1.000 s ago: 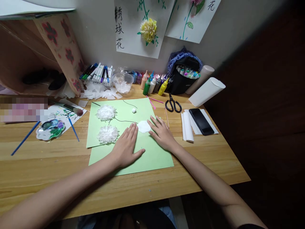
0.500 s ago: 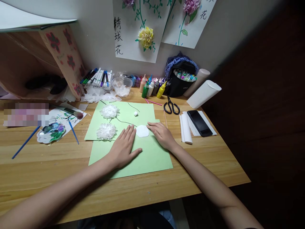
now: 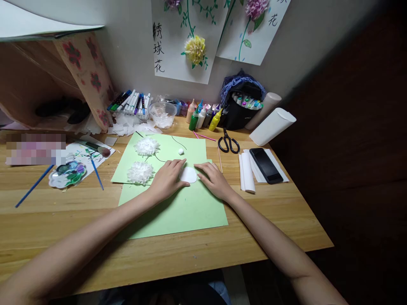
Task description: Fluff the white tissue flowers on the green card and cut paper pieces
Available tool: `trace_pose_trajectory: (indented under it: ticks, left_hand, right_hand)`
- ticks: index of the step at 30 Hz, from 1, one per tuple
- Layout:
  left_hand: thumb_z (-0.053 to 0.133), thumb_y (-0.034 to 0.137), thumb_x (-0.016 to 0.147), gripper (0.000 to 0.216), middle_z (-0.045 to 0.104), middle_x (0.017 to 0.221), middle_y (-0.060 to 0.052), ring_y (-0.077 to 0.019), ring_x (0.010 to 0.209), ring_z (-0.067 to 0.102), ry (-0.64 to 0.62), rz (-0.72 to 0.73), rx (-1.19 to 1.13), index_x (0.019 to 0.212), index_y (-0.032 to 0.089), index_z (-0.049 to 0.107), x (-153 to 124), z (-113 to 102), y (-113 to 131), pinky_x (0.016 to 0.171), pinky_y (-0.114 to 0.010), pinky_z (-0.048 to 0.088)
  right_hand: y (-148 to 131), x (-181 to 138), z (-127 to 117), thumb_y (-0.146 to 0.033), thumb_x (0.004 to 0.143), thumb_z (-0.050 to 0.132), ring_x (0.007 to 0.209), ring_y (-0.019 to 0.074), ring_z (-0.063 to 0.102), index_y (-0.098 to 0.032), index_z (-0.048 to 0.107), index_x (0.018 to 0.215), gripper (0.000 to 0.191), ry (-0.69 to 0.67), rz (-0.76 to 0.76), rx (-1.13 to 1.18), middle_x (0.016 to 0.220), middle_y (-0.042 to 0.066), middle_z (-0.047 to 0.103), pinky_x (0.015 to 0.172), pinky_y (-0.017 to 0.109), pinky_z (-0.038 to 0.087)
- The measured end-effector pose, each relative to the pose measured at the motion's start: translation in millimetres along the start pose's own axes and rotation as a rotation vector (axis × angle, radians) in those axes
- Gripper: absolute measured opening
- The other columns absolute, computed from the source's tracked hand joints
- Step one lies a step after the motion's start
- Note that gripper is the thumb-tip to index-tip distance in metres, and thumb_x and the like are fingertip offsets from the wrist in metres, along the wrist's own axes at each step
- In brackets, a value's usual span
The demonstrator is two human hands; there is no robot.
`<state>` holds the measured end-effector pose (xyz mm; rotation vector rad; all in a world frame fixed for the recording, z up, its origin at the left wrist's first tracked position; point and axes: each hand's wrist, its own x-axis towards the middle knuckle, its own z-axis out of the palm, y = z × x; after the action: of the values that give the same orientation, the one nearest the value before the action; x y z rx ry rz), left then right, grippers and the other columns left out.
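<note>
A white paper circle (image 3: 188, 174) lies on a light green sheet (image 3: 178, 209) in front of me. My left hand (image 3: 165, 180) has its fingers bent and its thumb over the circle's left edge, pinching it. Spread flat on the green sheet, my right hand (image 3: 215, 180) is open, with its fingertips at the circle's right edge. A second green sheet (image 3: 193, 148) behind carries two fluffy white paper flowers (image 3: 146, 146) (image 3: 140, 172), thin black wire (image 3: 160, 159) and a small white ball (image 3: 181, 151).
Black scissors (image 3: 228, 142), a black phone (image 3: 266, 165) on white paper and a rolled white sheet (image 3: 247, 171) lie at the right. Paint bottles (image 3: 203, 116), a marker bag (image 3: 243, 108), markers (image 3: 130, 101) and a bowl (image 3: 163, 114) line the wall. A palette (image 3: 67, 173) and brushes (image 3: 95, 171) sit at the left.
My left hand slid forward and right from lying flat on the green sheet and closed on the circle's left edge. The right hand stayed beside the circle.
</note>
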<state>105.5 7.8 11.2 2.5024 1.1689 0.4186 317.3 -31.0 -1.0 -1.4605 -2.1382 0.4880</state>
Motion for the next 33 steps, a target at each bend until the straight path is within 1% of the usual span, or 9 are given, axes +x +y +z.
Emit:
trace_pose_trajectory:
  ticks: [5, 9, 11, 14, 17, 20, 23, 29, 33]
  left_hand:
    - [0.069, 0.044, 0.073, 0.07, 0.049, 0.13, -0.011, -0.0285, 0.112, 0.046, -0.006, -0.04, -0.057, 0.132, 0.019, 0.042, 4.9, 0.4, -2.7, 0.092, -0.041, 0.043]
    - [0.071, 0.039, 0.071, 0.067, 0.048, 0.129, -0.011, -0.0286, 0.114, 0.045, -0.002, -0.076, -0.122, 0.129, 0.019, 0.044, 5.4, 1.2, -4.4, 0.095, -0.042, 0.041]
    - [0.071, 0.04, 0.07, 0.067, 0.047, 0.13, -0.012, -0.0288, 0.116, 0.044, -0.017, -0.082, -0.164, 0.128, 0.018, 0.045, 6.8, 1.6, -5.0, 0.098, -0.042, 0.039]
    - [0.063, 0.048, 0.075, 0.062, 0.046, 0.128, -0.014, -0.0289, 0.118, 0.044, -0.03, -0.115, -0.219, 0.126, 0.017, 0.047, 10.5, 3.8, -3.3, 0.101, -0.044, 0.036]
    - [0.058, 0.054, 0.077, 0.061, 0.046, 0.127, -0.014, -0.0299, 0.117, 0.045, 0.019, -0.201, -0.205, 0.125, 0.017, 0.048, 15.3, 8.7, 1.7, 0.1, -0.046, 0.036]
    - [0.069, 0.053, 0.067, 0.072, 0.045, 0.128, -0.013, -0.0316, 0.116, 0.045, 0.057, -0.242, -0.153, 0.126, 0.018, 0.046, 19.4, 14.0, 5.1, 0.097, -0.047, 0.038]
    - [0.076, 0.051, 0.06, 0.08, 0.044, 0.128, -0.013, -0.0314, 0.116, 0.046, 0.066, -0.233, -0.139, 0.127, 0.018, 0.046, 21.1, 16.7, 4.3, 0.096, -0.046, 0.039]
    - [0.075, 0.053, 0.061, 0.078, 0.045, 0.128, -0.013, -0.0313, 0.115, 0.046, 0.077, -0.206, -0.132, 0.125, 0.018, 0.047, 18.2, 16.7, 1.9, 0.094, -0.045, 0.039]
    - [0.067, 0.055, 0.07, 0.071, 0.046, 0.128, -0.013, -0.0302, 0.114, 0.047, 0.077, -0.191, -0.114, 0.126, 0.018, 0.046, 16.4, 16.9, 2.8, 0.094, -0.044, 0.039]
  right_hand:
    - [-1.8, -1.1, -0.5, -0.046, 0.091, 0.047, 0.109, 0.026, 0.046, -0.024, 0.04, 0.135, 0.05, -0.058, 0.004, -0.038, 0.122, 0.009, 0.054, 0.095, 0.043, 0.04]
    - [-1.4, -0.9, 0.3, -0.051, 0.087, 0.052, 0.11, 0.0275, 0.046, -0.025, 0.039, 0.137, 0.058, -0.07, 0.016, -0.06, 0.122, 0.009, 0.053, 0.095, 0.045, 0.04]
    - [-0.3, -0.4, 0.5, -0.051, 0.087, 0.052, 0.111, 0.0274, 0.046, -0.025, 0.04, 0.136, 0.056, -0.063, 0.025, -0.037, 0.122, 0.009, 0.053, 0.096, 0.046, 0.04]
    - [2.0, 0.8, 0.4, -0.042, 0.093, 0.043, 0.112, 0.0247, 0.048, -0.024, 0.044, 0.132, 0.042, -0.023, 0.033, 0.07, 0.122, 0.008, 0.055, 0.097, 0.043, 0.04]
    - [3.8, 1.9, 0.5, -0.034, 0.097, 0.036, 0.111, 0.022, 0.05, -0.023, 0.049, 0.126, 0.034, 0.024, 0.041, 0.176, 0.119, 0.008, 0.057, 0.098, 0.041, 0.04]
    - [4.6, 1.9, 0.9, -0.034, 0.096, 0.038, 0.11, 0.022, 0.051, -0.024, 0.049, 0.126, 0.033, 0.029, 0.043, 0.184, 0.119, 0.008, 0.057, 0.097, 0.041, 0.04]
    - [4.5, 1.3, 1.2, -0.034, 0.096, 0.039, 0.109, 0.0223, 0.051, -0.024, 0.047, 0.128, 0.035, 0.02, 0.03, 0.146, 0.12, 0.007, 0.056, 0.096, 0.042, 0.041]
    - [3.5, 0.4, 0.4, -0.033, 0.096, 0.04, 0.11, 0.0229, 0.05, -0.024, 0.045, 0.129, 0.035, 0.004, 0.034, 0.112, 0.121, 0.008, 0.054, 0.096, 0.042, 0.041]
    - [3.1, 0.3, 0.3, -0.033, 0.095, 0.042, 0.111, 0.0233, 0.05, -0.025, 0.045, 0.13, 0.036, -0.003, 0.033, 0.11, 0.122, 0.008, 0.054, 0.096, 0.043, 0.041]
